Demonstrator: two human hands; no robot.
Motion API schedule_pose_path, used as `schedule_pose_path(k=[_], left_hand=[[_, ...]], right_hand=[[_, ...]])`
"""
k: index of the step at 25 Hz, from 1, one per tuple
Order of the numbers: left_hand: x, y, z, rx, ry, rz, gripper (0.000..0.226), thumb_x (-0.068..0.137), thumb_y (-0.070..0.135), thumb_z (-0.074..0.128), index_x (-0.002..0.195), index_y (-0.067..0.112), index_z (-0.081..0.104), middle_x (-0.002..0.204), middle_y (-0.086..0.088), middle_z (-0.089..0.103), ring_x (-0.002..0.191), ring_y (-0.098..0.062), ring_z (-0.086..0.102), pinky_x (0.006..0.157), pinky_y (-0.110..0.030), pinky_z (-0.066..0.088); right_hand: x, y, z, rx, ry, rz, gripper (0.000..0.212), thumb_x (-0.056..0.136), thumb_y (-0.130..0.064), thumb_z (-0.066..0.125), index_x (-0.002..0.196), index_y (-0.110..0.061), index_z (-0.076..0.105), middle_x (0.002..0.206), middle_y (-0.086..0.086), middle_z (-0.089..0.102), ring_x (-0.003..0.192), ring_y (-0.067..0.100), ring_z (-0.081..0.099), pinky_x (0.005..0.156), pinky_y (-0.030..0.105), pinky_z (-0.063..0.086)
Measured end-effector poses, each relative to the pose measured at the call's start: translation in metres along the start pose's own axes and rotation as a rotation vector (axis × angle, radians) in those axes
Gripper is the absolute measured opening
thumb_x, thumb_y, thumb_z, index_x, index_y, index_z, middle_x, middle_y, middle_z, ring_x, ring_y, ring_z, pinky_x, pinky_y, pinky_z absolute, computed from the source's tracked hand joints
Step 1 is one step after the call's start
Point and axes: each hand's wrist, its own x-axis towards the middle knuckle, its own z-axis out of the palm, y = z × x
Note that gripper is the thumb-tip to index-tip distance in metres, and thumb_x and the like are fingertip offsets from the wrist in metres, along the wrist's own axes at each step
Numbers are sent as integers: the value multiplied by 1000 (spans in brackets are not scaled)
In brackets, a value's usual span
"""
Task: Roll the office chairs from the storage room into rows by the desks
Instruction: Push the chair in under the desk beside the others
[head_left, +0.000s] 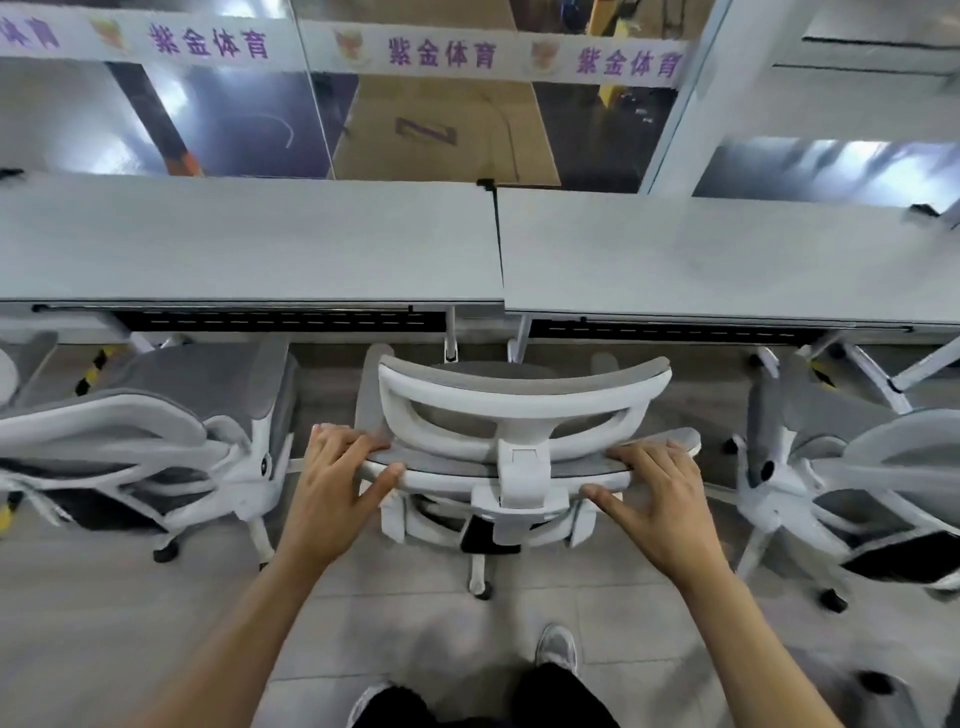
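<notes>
Directly below the camera, a white-framed office chair (519, 441) with grey mesh stands on the grey floor (156, 623), its seat turned toward the near edges of two grey surfaces. It sits opposite the seam where the left surface (249, 244) meets the right surface (727, 260), with its curved headrest (524, 384) just short of those edges. Both hands rest on the top rail of the backrest, one on each side of the headrest post. The left hand (337, 488) closes its grip on the left end of the rail, fingers (358, 441) lying over the mesh top and thumb pressed against the rail's near face. The right hand (660, 499) likewise grips the right end, fingers over the top and thumb stretched along the near face toward the post. A second chair (171, 431) stands just beside on the left, at the near edge of the left surface, and a third chair (831, 467) stands to the right, at the near edge of the right surface; both are apart from the held one. Behind the far edges of the surfaces runs a glass partition (415, 130) with a white band of purple characters. One grey shoe (557, 649) shows on the floor behind the chair.
</notes>
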Motion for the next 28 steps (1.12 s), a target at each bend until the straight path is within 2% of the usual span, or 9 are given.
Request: schedule_pose_path(k=[2, 5, 9, 12, 15, 17, 20, 22, 28], left_hand=[[-3, 9, 0, 20, -9, -12, 36, 95, 49, 55, 111, 19, 66, 107, 7, 54, 112, -18, 46, 101, -49, 41], [-6, 14, -2, 50, -52, -51, 38, 95, 53, 52, 113, 22, 65, 111, 7, 56, 116, -17, 44, 103, -48, 40], [-6, 18, -7, 112, -102, -98, 43, 94, 60, 47, 114, 26, 65, 113, 6, 60, 122, -21, 45, 107, -48, 37], [-5, 39, -17, 143, -78, -89, 40, 93, 54, 47, 114, 25, 65, 112, 6, 60, 112, -21, 50, 98, -41, 42], [-3, 79, -29, 116, -10, 20, 35, 94, 39, 51, 122, 20, 60, 116, 2, 61, 109, -21, 51, 90, -37, 46], [0, 111, -32, 101, 17, 178, 32, 93, 32, 55, 120, 16, 61, 114, 0, 62, 105, -20, 51, 87, -33, 47], [14, 161, -21, 66, -4, 386, 29, 93, 27, 58, 118, 13, 63, 113, -2, 62, 104, -22, 53, 91, -34, 46], [26, 195, -5, 35, -33, 466, 28, 94, 28, 59, 118, 15, 63, 116, 0, 61, 106, -21, 54, 94, -34, 45], [68, 293, 59, 1, -96, 561, 29, 92, 29, 60, 120, 19, 61, 121, 4, 60, 112, -20, 53, 101, -32, 41]], right_hand=[[0, 7, -1, 10, 1, -17, 51, 82, -64, 69, 112, -23, 68, 111, -10, 66, 112, 13, 56, 119, 41, 27], [0, 7, -4, 39, -20, -5, 51, 83, -62, 71, 115, -23, 67, 116, -9, 65, 117, 12, 54, 122, 40, 22], [-6, -1, -9, 54, -8, 11, 49, 82, -58, 73, 115, -23, 66, 118, -11, 64, 119, 9, 51, 122, 43, 23], [-7, -8, -12, 56, 0, 29, 45, 84, -56, 74, 115, -24, 65, 117, -14, 63, 118, 6, 51, 121, 40, 24], [-13, -13, -16, 53, 37, 35, 33, 90, -49, 68, 116, -27, 64, 111, -15, 62, 112, 9, 54, 108, 33, 36], [-16, -17, -24, 46, 77, 65, 31, 94, -46, 61, 119, -27, 64, 112, -14, 63, 111, 12, 55, 101, 26, 33], [-18, -14, -42, 14, 162, 98, 34, 94, -38, 62, 125, -26, 63, 122, -10, 64, 118, 14, 55, 104, 26, 32], [-17, -4, -60, -20, 203, 116, 36, 95, -37, 65, 128, -25, 62, 130, -10, 61, 123, 14, 53, 108, 29, 34], [-16, 56, -128, -22, 325, 151, 46, 96, -39, 62, 139, -24, 56, 141, -5, 55, 130, 14, 49, 112, 32, 34]])
